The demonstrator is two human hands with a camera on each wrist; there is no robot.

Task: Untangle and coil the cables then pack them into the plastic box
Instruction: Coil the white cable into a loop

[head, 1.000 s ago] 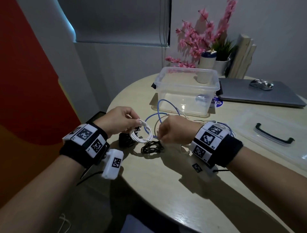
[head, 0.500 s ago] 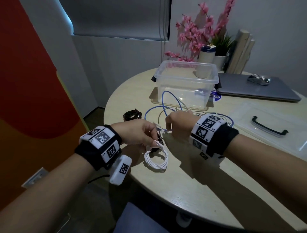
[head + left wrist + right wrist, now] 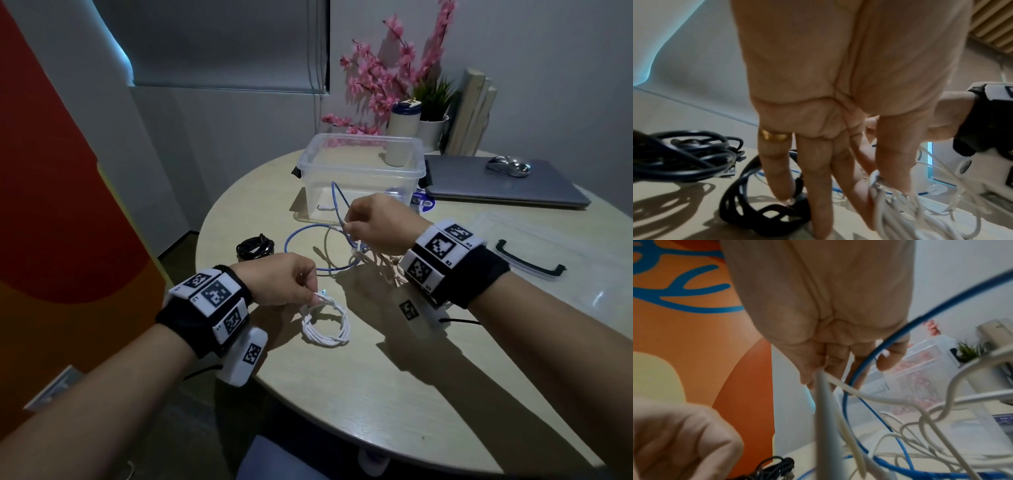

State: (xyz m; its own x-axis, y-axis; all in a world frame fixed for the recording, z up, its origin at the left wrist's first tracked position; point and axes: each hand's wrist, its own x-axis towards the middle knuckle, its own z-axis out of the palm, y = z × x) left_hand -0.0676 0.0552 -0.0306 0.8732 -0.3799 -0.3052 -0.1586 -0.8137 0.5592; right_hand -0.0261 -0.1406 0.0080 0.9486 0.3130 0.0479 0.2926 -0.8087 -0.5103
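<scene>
Two coils are finished; a tangle remains. Nearest, at the desk's [image 3: 342,394] near edge, the left hand [image 3: 274,282] pinches the white coil [image 3: 325,327] at its top, fingers [image 3: 865,199] clamped on the strands, the loops lying on the desk. Just beyond, toward the left edge, sits the black coil [image 3: 255,245]. The right hand [image 3: 378,222] grips a cream cable [image 3: 840,384] out of the tangle, fingers closed on it, with the blue cable [image 3: 308,236] looped past them. Farthest, the plastic box [image 3: 359,161] stands open at the far edge, apparently with no cable in it. Untangling looks to be the step in hand; next the cream cable probably needs drawing clear of the blue loop.
</scene>
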